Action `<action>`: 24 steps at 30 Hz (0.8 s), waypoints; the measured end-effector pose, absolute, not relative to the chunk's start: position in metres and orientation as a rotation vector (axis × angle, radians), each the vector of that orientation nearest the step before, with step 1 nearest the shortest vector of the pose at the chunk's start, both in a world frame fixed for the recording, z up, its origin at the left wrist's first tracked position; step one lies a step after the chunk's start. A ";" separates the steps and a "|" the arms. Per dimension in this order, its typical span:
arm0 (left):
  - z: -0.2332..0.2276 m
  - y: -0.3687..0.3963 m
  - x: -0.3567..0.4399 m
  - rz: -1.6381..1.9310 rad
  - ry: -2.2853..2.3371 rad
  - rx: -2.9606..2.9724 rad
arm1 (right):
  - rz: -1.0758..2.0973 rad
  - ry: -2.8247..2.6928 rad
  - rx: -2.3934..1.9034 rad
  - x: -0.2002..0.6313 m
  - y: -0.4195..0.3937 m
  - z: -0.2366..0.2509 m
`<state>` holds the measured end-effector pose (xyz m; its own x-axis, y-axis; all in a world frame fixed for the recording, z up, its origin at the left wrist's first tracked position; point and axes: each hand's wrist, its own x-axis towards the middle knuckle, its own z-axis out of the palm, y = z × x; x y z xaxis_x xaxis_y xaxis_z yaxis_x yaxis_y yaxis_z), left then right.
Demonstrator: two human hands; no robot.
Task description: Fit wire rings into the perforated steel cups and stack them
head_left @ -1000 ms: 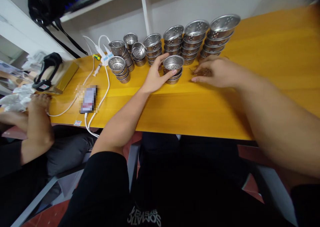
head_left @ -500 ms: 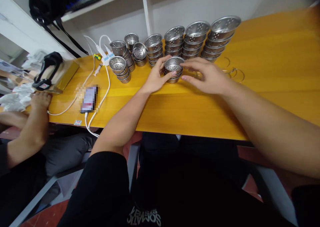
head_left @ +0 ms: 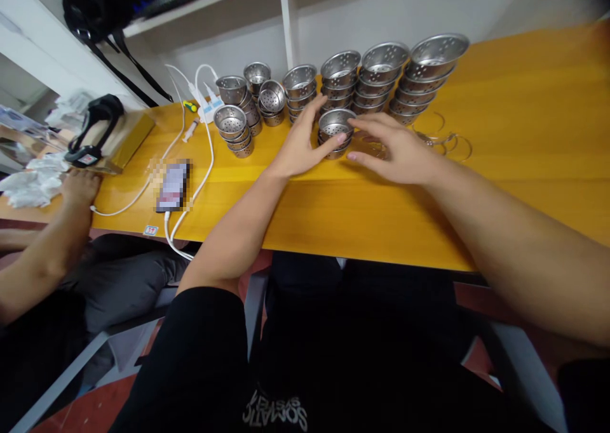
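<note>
A short stack of perforated metal cups (head_left: 335,123) stands upright on the yellow table between my two hands. My left hand (head_left: 305,142) is open at its left side, fingers stretched up and away, with the thumb in front of the cups at about rim height. At the right side, my right hand (head_left: 393,146) is open too, its index fingertip at the rim and its thumb apart below. Whether either fingertip presses on the metal, I cannot tell. Close behind, a row of taller stacks of similar cups (head_left: 340,71) is partly covered by my left fingers.
Smaller cup stacks (head_left: 231,125) stand to the left. Thin wire rings (head_left: 450,144) lie to the right. A phone (head_left: 174,185) with white cables, a power strip (head_left: 210,109) and a syringe (head_left: 190,130) are on the left. Another person's hand (head_left: 81,185) rests near a box with headphones (head_left: 98,128).
My left fingers have spread away from the stack's left side. My right hand stays beside the rim, slightly more apart. The whole view has shifted a little.
</note>
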<state>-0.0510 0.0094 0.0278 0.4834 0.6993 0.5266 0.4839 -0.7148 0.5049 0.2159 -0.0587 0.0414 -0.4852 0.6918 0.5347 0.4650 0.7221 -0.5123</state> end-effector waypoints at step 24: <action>0.117 -0.008 -0.179 1.178 1.305 2.557 | 0.397 -2.097 -0.896 0.231 -0.049 0.033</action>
